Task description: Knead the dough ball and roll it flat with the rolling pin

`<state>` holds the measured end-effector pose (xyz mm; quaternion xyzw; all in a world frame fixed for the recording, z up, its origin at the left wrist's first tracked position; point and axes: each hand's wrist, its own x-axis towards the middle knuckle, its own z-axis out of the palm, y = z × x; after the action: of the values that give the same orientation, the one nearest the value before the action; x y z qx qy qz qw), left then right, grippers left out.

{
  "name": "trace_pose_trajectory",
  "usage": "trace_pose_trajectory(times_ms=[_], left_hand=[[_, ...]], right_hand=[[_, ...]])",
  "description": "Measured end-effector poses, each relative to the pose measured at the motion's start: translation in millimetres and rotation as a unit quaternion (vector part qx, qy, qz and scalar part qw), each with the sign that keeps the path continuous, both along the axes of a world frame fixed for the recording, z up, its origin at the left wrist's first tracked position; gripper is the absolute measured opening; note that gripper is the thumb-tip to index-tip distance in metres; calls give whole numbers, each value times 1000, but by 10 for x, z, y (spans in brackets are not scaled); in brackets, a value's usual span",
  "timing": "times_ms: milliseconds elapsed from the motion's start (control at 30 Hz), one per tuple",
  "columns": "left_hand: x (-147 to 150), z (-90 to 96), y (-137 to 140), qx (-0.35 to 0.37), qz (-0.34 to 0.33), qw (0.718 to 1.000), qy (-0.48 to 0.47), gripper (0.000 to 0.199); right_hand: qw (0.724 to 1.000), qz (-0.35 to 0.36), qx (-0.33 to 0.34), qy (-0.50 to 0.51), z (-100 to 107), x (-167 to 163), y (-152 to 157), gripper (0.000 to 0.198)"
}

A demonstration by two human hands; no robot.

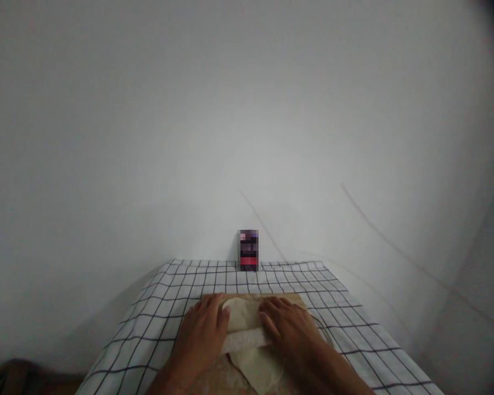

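Observation:
A pale rolling pin (247,340) lies across a sheet of flattened dough (242,315). The dough shows in front of and behind the pin, with a dark slit or fold line near its closer left edge. My left hand (206,323) rests over the pin's left end, palm down, its fingers stretched forward and the thumb at the dough's edge. Over the right end lies my right hand (288,323), also palm down with fingers reaching forward. Both palms hide the pin's ends. Beneath everything is a wooden board (214,381) dusted with what looks like flour.
A white tablecloth with a black grid (148,329) covers the table. Against the wall (247,137) at the table's far edge stands a small blurred dark-and-red object (249,251). A thin cord or strap (323,328) lies right of the board. Something brown (20,376) shows at lower left.

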<state>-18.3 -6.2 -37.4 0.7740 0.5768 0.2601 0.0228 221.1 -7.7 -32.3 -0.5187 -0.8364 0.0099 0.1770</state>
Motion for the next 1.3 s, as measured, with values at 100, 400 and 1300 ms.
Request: trace_pose_trajectory(times_ms=[100,400,1300], left_hand=[[-35,-76,14,31,-14,999,4,38],[-34,-115,-107,45,-22,999,7,41],[41,-286,-219,137,24,985,102,43]], right_hand=[[1000,-2,11,-1,-36,-6,-32,29],[1000,-13,19,20,16,-17,-143,28],[1000,-8,5,2,-115,48,-231,48]])
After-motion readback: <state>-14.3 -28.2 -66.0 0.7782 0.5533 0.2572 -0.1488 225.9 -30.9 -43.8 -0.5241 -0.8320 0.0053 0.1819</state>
